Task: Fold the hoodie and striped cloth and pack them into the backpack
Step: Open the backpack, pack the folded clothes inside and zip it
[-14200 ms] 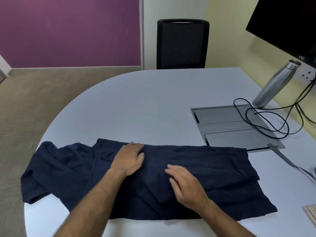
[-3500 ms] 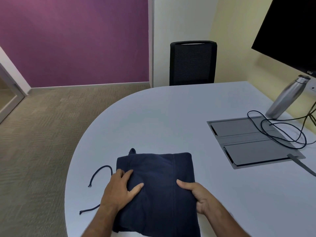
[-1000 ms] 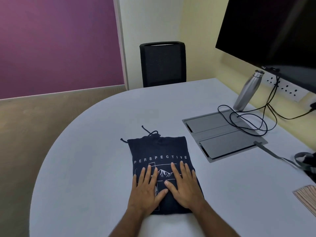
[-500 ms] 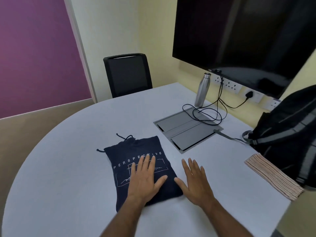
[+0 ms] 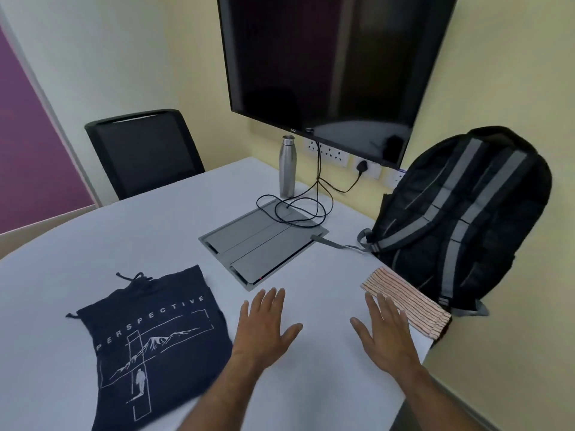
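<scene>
Nearest me, left of the grey floor box (image 5: 264,244), the folded hoodie (image 5: 155,343) lies flat, both hands, left hand (image 5: 264,328) and right hand (image 5: 384,331), spread empty over the table (image 5: 311,384), striped cloth (image 5: 404,303) right, backpack (image 5: 460,219) beyond.

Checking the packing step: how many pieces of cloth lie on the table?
2: the folded navy hoodie at the near left, and the folded striped cloth near the right edge, in front of the backpack.

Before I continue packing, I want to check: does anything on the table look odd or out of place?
Only one thing: the striped cloth lies at the table corner, its end overhanging the edge beside the backpack. The folded hoodie lies flat.
</scene>
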`<act>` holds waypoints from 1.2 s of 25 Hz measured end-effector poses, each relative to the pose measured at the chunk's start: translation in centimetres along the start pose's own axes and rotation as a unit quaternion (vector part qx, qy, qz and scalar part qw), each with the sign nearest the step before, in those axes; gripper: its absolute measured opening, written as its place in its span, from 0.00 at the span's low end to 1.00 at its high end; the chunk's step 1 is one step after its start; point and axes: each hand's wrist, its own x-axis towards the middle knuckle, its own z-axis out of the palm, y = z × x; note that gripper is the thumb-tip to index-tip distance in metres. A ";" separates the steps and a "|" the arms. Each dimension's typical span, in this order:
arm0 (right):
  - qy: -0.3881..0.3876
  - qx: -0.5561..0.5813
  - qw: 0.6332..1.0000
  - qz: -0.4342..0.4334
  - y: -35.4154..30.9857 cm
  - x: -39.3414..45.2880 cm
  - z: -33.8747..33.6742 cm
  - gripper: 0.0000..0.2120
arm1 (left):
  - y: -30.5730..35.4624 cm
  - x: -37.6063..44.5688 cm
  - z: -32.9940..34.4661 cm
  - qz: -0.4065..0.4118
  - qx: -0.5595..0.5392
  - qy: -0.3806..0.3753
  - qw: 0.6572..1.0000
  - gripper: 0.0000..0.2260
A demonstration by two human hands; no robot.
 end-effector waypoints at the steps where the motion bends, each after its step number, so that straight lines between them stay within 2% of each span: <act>1: -0.002 0.003 1.000 0.011 1.9 0.6 -0.4 0.47 | 1.9 1.2 0.7 -0.003 -0.010 -0.005 1.000 0.39; 5: -0.006 0.020 0.998 0.052 10.0 3.4 -1.3 0.29 | 10.2 6.9 3.9 -0.020 -0.087 -0.052 0.995 0.32; 8: -0.015 0.027 0.998 0.056 14.6 6.1 -1.2 0.22 | 15.1 11.2 6.9 -0.064 -0.164 -0.090 0.980 0.32; 11: -0.052 0.035 0.996 0.070 17.1 8.8 -0.8 0.22 | 18.2 14.8 9.3 -0.130 -0.248 -0.109 0.954 0.31; 16: -0.086 0.021 0.994 0.067 18.3 12.5 0.9 0.27 | 20.4 19.6 12.9 -0.217 -0.325 -0.115 0.913 0.32; 20: -0.088 -0.025 0.994 0.057 17.6 13.6 2.2 0.25 | 21.7 22.2 14.9 -0.302 -0.419 -0.085 0.852 0.33; 23: -0.068 -0.008 0.996 0.050 17.2 13.3 2.7 0.22 | 22.2 22.8 15.7 -0.349 -0.456 -0.069 0.816 0.33; 25: -0.050 0.009 0.998 0.037 16.9 13.2 2.9 0.21 | 21.9 22.8 16.0 -0.362 -0.473 -0.074 0.800 0.28; 28: -0.053 0.037 0.997 0.032 15.8 13.0 3.0 0.22 | 21.0 22.1 15.8 -0.356 -0.483 -0.085 0.795 0.15; 30: -0.063 0.062 0.996 0.035 14.6 12.7 3.2 0.23 | 20.5 21.2 15.1 -0.332 -0.498 -0.075 0.798 0.14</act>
